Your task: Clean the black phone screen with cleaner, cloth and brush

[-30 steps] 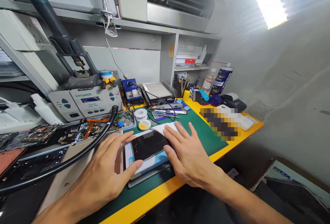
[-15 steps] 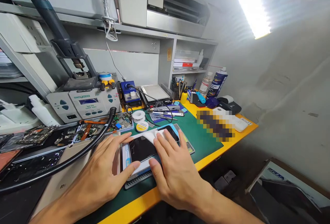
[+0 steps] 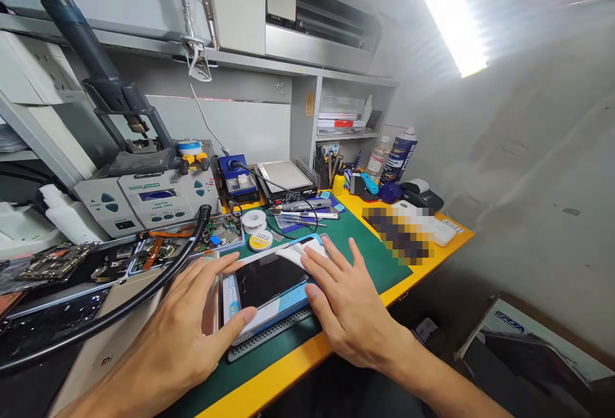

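A black-screened phone (image 3: 266,280) lies face up on a white and blue box (image 3: 283,304). My left hand (image 3: 185,322) spans the left end, steadying the phone, its thumb at the near corner and its fingertips at the far corner. My right hand (image 3: 346,296) presses a white wiping cloth (image 3: 291,254) onto the right part of the screen; the fingers lie fairly straight on it and the little finger stands off. Part of the cloth is hidden beneath those fingers. Under the box shows a perforated grey plate (image 3: 269,336) on the green mat (image 3: 379,258).
Behind the phone stand a solder reel (image 3: 254,220), a round yellow-labelled tin (image 3: 261,240) and tweezers and pens. A black hose (image 3: 158,283) crosses at left over a gold tablet-like panel (image 3: 113,334). A rework station (image 3: 158,197) and a spray can (image 3: 400,156) stand farther back.
My right hand has slid to the right with the cloth, uncovering more of the black screen. My left hand stays at the phone's left end. The view has shifted slightly.
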{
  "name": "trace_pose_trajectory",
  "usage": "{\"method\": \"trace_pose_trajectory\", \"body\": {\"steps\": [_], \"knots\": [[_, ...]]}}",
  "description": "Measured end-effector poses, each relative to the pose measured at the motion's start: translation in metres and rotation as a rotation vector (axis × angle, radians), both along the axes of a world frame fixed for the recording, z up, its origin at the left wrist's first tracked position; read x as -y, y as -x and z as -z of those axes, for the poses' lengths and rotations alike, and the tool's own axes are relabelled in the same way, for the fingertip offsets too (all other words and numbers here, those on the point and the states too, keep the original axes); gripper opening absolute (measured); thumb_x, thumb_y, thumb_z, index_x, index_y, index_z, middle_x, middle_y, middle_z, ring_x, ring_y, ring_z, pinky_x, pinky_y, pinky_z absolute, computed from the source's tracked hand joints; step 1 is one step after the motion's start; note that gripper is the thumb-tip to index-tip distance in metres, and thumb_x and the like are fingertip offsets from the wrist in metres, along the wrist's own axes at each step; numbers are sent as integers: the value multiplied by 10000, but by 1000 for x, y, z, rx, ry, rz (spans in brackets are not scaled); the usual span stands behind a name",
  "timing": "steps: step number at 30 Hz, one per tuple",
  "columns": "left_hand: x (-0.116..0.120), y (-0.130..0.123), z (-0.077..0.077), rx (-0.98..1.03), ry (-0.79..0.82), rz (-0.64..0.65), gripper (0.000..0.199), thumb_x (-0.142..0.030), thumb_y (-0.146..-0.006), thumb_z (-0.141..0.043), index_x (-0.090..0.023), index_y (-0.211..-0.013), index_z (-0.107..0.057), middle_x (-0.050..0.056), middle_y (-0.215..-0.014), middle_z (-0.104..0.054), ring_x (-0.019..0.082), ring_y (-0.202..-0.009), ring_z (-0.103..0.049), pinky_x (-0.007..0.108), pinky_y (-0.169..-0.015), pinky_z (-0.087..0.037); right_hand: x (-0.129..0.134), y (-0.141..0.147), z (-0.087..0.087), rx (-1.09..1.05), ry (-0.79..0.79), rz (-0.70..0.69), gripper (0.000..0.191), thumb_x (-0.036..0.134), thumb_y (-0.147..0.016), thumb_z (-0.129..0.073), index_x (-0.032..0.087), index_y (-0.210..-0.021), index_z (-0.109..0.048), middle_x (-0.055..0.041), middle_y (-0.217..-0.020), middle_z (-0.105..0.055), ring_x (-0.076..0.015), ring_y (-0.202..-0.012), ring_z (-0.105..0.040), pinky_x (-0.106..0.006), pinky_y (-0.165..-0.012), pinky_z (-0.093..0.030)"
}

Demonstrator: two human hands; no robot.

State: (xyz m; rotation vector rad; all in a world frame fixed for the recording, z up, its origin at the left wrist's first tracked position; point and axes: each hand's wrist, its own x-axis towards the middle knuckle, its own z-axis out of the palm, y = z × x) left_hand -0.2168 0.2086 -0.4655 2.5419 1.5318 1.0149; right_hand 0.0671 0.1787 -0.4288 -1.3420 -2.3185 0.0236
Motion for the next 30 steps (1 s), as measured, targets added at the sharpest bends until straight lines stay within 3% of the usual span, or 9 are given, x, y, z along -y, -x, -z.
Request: {"method": "trace_pose_trajectory", "body": {"steps": [3,6,12,16,20,25,28,30], "knots": [[1,1,1,3,18,-2,668,-613,-856,-674,-345,-1421,-440,83,-1388,-601,354,-1319,-552,567,-1094,-460,-5,-10,0,10,-15,61,439,311,-1076,-384,194,-1475,-525,-71,-1554,-508,-358,-1514,-326,-741,-1203,-150],[1,1,1,18,14,5,684,-612,-849,-683,-328,-1422,-440,91,-1366,-615,349,-1308,-558,548,-1098,-457,2,0,0,14,-30,57,473,327,-1065,-398,132,-1479,-520,-104,-1567,-486,-379,-1513,-315,-723,-1219,-122],[0,-1,-1,32,19,25,655,-589,-860,-678,-331,-1415,-446,85,-1353,-625,334,-1303,-567,527,-1096,-465,26,39,5,-40,-8,-160,510,373,-1032,-438,135,-1480,-498,-93,-1582,-473,-374,-1528,-278,-683,-1242,-6],[0,-1,-2,39,34,34,666,-590,-863,-679,-335,-1427,-434,88,-1363,-619,334,-1302,-571,536,-1093,-470,28,46,7,-89,-13,-199,473,390,-1039,-431,177,-1452,-516,-55,-1556,-513,-334,-1531,-284,-650,-1250,33],[0,-1,-3,19,31,27,683,-600,-853,-690,-336,-1426,-430,83,-1375,-612,339,-1312,-563,548,-1098,-463,19,27,3,-9,20,-171,473,341,-1049,-397,189,-1487,-489,-36,-1580,-481,-346,-1545,-240,-681,-1231,45],[1,-1,-4,1,32,11,669,-609,-859,-675,-323,-1417,-443,84,-1368,-620,342,-1307,-568,541,-1098,-463,2,-11,1,12,-14,-10,441,294,-1069,-376,173,-1458,-544,-59,-1553,-514,-349,-1529,-287,-690,-1228,-17],[2,-1,-5,2,42,-4,685,-618,-861,-667,-318,-1431,-433,89,-1358,-626,342,-1293,-578,535,-1087,-472,-6,-36,3,-87,20,15,440,270,-1073,-352,158,-1434,-578,-83,-1507,-563,-327,-1501,-358,-665,-1235,-106],[3,-1,-6,3,43,-3,681,-618,-865,-663,-315,-1429,-431,90,-1354,-626,340,-1290,-580,532,-1082,-475,-9,-51,3,-271,89,22,451,325,-1080,-360,158,-1425,-596,-97,-1491,-578,-306,-1476,-408,-614,-1242,-187]]}}
